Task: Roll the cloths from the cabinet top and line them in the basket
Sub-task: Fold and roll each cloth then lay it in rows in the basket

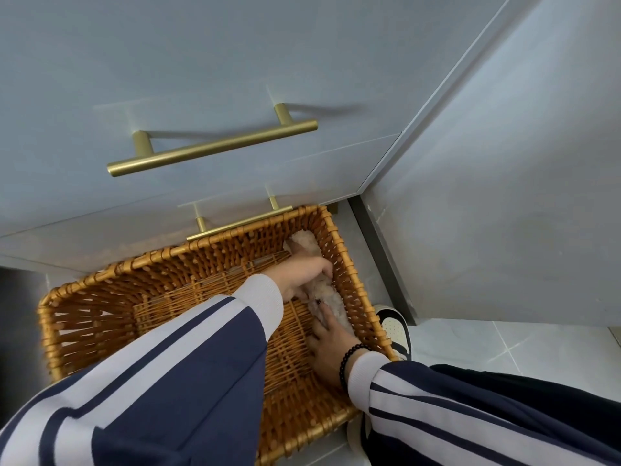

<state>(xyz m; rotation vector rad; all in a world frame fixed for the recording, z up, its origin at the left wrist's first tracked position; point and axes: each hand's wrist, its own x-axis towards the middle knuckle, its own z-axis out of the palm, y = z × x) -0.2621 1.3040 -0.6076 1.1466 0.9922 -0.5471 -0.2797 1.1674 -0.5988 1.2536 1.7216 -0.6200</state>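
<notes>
A brown wicker basket (100,297) stands on the floor in front of the cabinet. A cream fluffy rolled cloth (304,242) lies inside it along the right wall. My left hand (302,274) reaches into the basket and curls its fingers round the middle of the roll. My right hand (331,344) lies lower in the basket, its fingers straight and pressing the near end of the roll. Both hands hide much of the cloth. The cabinet top is out of view.
The grey-blue cabinet front has two brass bar handles (211,148) (240,225) just behind the basket. A grey side panel (504,196) stands to the right. A shoe (395,331) rests on the pale tiled floor (504,344) beside the basket.
</notes>
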